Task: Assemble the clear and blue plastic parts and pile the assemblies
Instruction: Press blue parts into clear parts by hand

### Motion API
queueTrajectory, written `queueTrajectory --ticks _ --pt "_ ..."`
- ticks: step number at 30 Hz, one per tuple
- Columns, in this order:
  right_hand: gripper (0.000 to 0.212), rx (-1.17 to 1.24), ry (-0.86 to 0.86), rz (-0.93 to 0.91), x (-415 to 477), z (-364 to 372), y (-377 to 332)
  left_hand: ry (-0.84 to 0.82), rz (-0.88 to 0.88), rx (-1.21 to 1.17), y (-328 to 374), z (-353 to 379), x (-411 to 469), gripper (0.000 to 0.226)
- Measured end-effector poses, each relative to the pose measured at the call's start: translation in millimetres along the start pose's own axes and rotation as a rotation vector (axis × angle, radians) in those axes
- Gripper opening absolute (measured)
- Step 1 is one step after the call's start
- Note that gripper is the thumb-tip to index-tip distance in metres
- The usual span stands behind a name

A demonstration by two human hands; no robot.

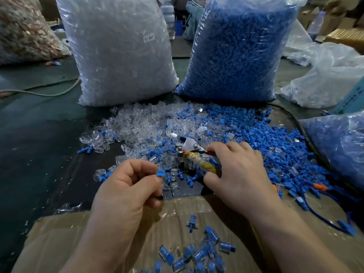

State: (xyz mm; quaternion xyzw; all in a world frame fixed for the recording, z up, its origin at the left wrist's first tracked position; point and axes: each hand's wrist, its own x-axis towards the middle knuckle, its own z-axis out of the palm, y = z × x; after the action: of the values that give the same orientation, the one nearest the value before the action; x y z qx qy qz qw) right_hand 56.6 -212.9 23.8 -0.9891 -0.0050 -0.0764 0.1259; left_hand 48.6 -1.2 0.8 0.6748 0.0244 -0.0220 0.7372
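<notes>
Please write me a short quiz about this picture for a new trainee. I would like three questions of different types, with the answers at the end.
1. True or false: the left hand holds nothing.
2. What does the right hand hold?
A) a clear part
B) the tape-wrapped handle of the small metal tool
C) a plastic bag
3. Fill in: the finished assemblies lie nearest the person, on a sheet of ____.

Key:
1. False: its thumb and fingers pinch a blue part.
2. B
3. cardboard
</notes>
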Motion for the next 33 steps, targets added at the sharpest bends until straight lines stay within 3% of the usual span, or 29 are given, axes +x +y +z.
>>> queueTrajectory --ticks 4,9,18,22,25,33 --pt "0.057 0.171 0.035 -0.128 -12.7 -13.0 -7.7 0.056 0.036 -0.009 0.6 -4.9 4.0 0.025" --pt "0.058 0.145 -0.087 -0.277 -21.4 -18.1 -14.7 0.058 0.114 -0.012 6.1 -4.9 1.0 0.019" --pt "0.054 0.157 -0.117 -0.292 -19.6 -18.1 -12.2 0.035 0.233 0.039 8.6 -3.9 -0.1 0.034" --pt "0.047 0.097 -0.121 -0.308 -18.2 -17.1 -14.1 0.014 0.252 0.068 10.0 -4.9 -2.9 0.029" --pt "0.056 0.089 -0.115 -0.303 -17.7 -17.2 -15.7 0.009 0.245 0.049 10.5 -4.6 -4.2 0.021" --pt "0.050 0.162 -0.111 -0.257 -17.8 -13.5 -13.5 0.054 0.229 0.079 8.8 -10.9 -1.0 0.027"
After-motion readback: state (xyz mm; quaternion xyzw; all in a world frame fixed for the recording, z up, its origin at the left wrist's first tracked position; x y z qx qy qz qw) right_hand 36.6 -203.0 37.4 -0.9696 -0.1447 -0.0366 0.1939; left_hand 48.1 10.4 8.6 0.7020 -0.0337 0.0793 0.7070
